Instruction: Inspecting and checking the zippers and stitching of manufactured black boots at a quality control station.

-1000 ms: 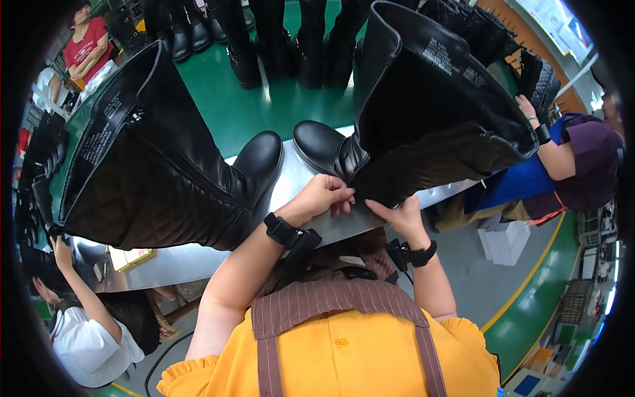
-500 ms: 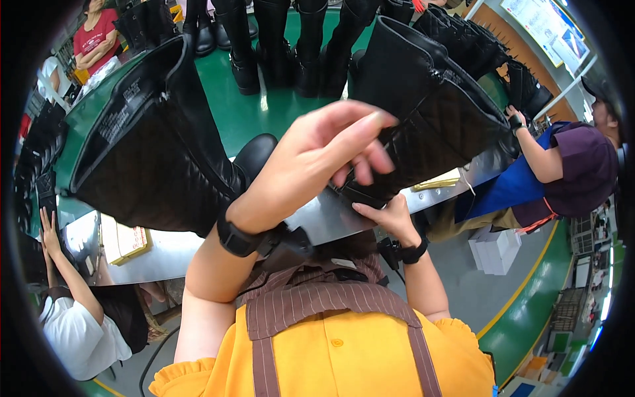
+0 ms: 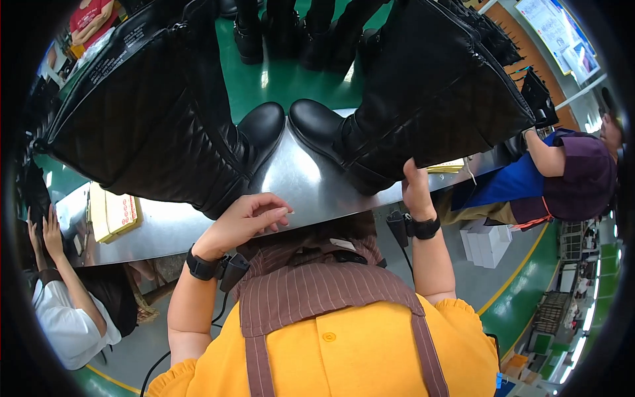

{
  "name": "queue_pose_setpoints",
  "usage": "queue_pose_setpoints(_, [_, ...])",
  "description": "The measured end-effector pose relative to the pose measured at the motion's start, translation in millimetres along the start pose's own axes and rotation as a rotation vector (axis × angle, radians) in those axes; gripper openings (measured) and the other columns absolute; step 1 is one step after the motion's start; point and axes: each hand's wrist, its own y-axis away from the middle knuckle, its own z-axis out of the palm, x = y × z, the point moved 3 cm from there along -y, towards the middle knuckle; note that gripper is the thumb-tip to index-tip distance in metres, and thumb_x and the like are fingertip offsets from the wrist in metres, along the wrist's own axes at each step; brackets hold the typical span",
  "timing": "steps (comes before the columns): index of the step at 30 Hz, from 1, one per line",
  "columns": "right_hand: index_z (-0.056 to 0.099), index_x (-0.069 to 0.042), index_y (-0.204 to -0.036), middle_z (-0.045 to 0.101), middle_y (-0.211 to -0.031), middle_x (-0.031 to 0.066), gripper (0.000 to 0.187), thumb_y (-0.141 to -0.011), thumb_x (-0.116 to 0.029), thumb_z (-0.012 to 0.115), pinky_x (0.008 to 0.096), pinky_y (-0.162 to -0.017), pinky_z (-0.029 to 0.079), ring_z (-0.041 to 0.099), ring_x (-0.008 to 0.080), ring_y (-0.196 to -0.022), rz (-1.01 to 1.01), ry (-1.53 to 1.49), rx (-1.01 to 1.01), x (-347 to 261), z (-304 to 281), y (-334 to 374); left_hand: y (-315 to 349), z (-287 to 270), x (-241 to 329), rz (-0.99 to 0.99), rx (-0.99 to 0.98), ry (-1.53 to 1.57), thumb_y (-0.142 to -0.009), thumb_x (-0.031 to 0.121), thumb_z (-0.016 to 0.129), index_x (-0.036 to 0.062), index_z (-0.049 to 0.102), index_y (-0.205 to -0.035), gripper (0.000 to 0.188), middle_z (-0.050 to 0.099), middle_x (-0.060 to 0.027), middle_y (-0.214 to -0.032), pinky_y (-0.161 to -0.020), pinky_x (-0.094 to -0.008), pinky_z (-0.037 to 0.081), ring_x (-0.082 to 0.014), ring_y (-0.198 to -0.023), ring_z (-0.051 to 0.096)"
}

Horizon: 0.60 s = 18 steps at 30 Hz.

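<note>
Two tall black quilted boots stand on the metal table edge, toes angled toward each other. Nearest the heel of the left boot [image 3: 178, 126] is my left hand [image 3: 254, 215], empty, its fingers loosely bent and apart. My right hand [image 3: 418, 192] is upright at the back of the right boot [image 3: 423, 99], close to its lower shaft. Its thumb is stretched out, and the other fingers are mostly hidden; whether it touches the leather I cannot tell. Both boot shafts lean outward, with a zip along the upper edge of each. Black bands with small devices circle my wrists.
The metal table edge [image 3: 297, 178] borders a green surface [image 3: 264, 86] with more black boots [image 3: 317, 40]. Yellow paper stacks lie at left [image 3: 112, 215] and right [image 3: 446, 165]. A co-worker in purple [image 3: 582, 172] stands right, another in white [image 3: 76, 317] left. A white box [image 3: 486, 245] is on the floor.
My left hand has come down and left from in front of the right boot. The right boot now stands toe inward beside the left one. My right hand has moved slightly up and right.
</note>
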Motion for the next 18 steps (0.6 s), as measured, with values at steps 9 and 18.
queue_pose_setpoints(9, [0.051,0.014,-0.125,0.058,-0.126,0.0136,0.076,-0.101,-0.057,0.038,0.0288,-0.105,0.038,0.053,0.0143,-0.117,0.140,-0.147,0.246,-39,24,-49,-29,26,5,0.033,-0.114,0.071,-0.100,0.023,0.056,0.0025,0.063,-0.114,0.026,0.067,-0.0016,-0.095,-0.068,-0.0174,0.045,-0.0033,-0.079,0.058])
queue_pose_setpoints(18, [0.052,0.003,-0.129,0.061,-0.125,0.0115,0.064,-0.100,-0.053,0.042,0.0366,-0.104,0.045,0.059,0.0209,-0.115,0.173,-0.326,0.383,-29,8,-57,-53,30,-7,0.020,-0.149,0.119,-0.101,0.021,0.054,-0.0005,0.061,-0.117,0.027,0.067,-0.0051,-0.096,-0.071,-0.0172,0.047,-0.0041,-0.076,0.058])
